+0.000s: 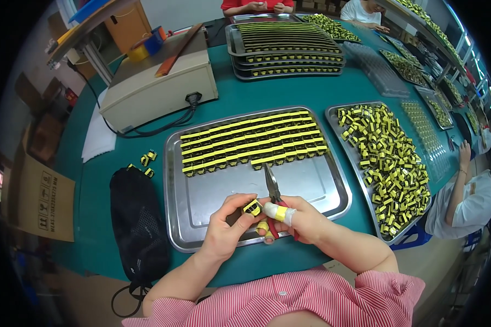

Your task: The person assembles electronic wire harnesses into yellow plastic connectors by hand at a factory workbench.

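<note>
My left hand (227, 224) pinches a small yellow-and-black transformer (252, 207) between thumb and fingers, above the near edge of a metal tray (213, 191). Close beside it, my right hand (300, 218) is closed around red-handled long-nose pliers (273, 188), whose jaws point away from me over the tray. White and yellow tape wraps a finger of that hand. Rows of matching transformers (251, 143) stand side by side in the tray's far half; the nearest row has a gap. The palm side of my right hand is hidden.
To the right, a second tray (331, 117) holds a heap of loose transformers. Stacked full trays (286, 73) stand at the back. A black pouch (139, 223) and several loose parts lie left, before a beige box-shaped device (163, 90) with a cable. Other people work at the far and right sides.
</note>
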The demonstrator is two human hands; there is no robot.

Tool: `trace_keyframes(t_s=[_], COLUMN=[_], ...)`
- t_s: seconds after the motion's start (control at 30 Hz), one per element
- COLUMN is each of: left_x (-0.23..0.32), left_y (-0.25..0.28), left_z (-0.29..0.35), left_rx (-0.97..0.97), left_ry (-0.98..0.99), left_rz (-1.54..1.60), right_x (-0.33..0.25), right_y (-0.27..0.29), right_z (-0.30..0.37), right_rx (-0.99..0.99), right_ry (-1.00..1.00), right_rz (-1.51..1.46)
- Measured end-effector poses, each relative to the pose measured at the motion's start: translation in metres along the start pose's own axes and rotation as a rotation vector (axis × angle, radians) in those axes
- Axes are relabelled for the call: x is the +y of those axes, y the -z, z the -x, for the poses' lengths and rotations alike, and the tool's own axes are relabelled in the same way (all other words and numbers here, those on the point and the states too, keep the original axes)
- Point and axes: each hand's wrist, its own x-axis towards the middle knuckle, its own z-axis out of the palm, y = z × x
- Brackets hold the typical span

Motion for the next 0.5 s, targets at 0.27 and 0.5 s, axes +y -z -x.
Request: trace_keyframes(t_s=[0.27,0.5], left_x=[-0.0055,-0.0007], left_y=[0.003,0.005], left_z=[-0.0018,0.0005], left_rx=[-0.028,0.033], left_ry=[0.023,-0.016], left_rz=[-0.064,-0.168], right_x=[0.0021,0.0028], right_y=[0.0007,-0.0003], right_z=[-0.0011,0.0006], right_rx=[0.04,0.137], right_ry=[0.009,0.147], right_rz=[-0.006,0.279])
